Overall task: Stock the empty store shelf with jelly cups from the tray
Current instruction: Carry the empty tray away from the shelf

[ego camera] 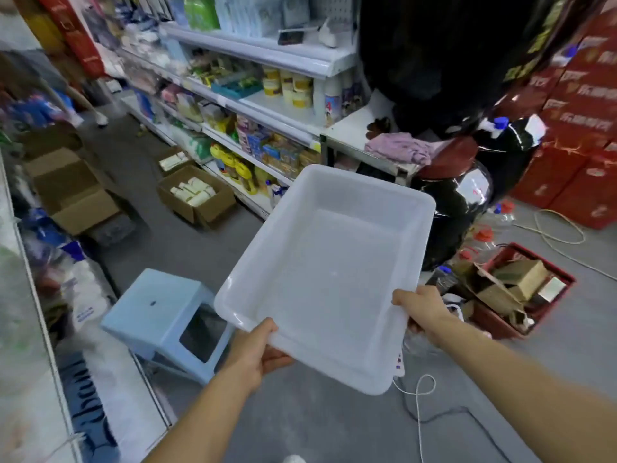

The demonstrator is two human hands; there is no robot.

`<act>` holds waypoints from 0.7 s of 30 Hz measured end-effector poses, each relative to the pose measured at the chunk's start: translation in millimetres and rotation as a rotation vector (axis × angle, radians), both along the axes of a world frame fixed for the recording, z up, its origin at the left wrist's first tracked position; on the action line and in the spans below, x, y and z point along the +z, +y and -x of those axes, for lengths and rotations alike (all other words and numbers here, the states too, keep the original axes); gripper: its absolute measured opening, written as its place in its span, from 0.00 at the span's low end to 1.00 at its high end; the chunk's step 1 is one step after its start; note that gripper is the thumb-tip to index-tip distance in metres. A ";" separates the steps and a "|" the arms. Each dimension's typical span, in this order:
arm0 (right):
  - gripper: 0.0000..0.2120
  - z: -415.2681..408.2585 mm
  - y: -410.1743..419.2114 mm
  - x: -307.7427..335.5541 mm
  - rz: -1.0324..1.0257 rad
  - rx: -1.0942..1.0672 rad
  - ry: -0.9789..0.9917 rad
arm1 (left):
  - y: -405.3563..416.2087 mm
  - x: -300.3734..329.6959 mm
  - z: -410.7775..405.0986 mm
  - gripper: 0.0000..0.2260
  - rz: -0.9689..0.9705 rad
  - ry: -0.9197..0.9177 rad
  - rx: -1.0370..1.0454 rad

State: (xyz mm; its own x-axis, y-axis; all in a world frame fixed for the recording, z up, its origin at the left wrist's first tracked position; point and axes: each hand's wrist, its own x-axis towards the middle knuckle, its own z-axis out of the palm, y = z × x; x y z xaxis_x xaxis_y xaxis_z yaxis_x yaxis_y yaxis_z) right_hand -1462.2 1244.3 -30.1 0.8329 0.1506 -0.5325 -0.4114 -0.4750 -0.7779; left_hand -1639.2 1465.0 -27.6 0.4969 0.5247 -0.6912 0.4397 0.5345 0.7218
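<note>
Here, head view, line by line:
Tray: the translucent white tray [330, 262] is up in the air in front of me, tilted, with nothing lying in it.
Left hand: my left hand [257, 352] grips the tray's near corner, thumb over the rim and fingers curled beneath.
Right hand: my right hand [422, 312] clasps the near right edge, thumb on the rim, fingers tucked under the tray.
Stool: a light blue plastic stool [160, 315] stands on the grey floor just left of my left hand.
Shelves: the store shelves [267, 111] run along the aisle beyond the tray, packed with goods; yellow-lidded tubs sit on one.
Boxes: an open cardboard box [197, 195] of pale packets rests on the floor by the shelves.
Basket: a red basket [564, 279] of cardboard scraps sits on the floor to the right.
</note>
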 end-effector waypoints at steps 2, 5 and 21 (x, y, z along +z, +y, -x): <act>0.06 4.2 -54.2 1.9 0.018 -0.008 0.026 | -52.0 -0.4 3.5 0.07 0.028 0.019 -0.028; 0.06 9.0 -131.4 10.4 0.038 -0.034 0.060 | -118.3 -3.2 -1.4 0.07 0.059 0.040 -0.092; 0.13 -17.7 -327.0 81.0 -0.101 -0.427 -0.059 | -256.8 66.6 -151.6 0.13 -0.008 -0.134 -0.578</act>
State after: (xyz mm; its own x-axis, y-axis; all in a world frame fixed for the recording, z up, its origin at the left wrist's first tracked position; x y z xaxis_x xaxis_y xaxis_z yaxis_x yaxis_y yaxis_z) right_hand -1444.5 917.3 51.0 0.8605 -0.1649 -0.4820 -0.5074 -0.1929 -0.8398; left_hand -1487.6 1208.2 39.0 0.7866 0.1476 -0.5995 0.5624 0.2295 0.7944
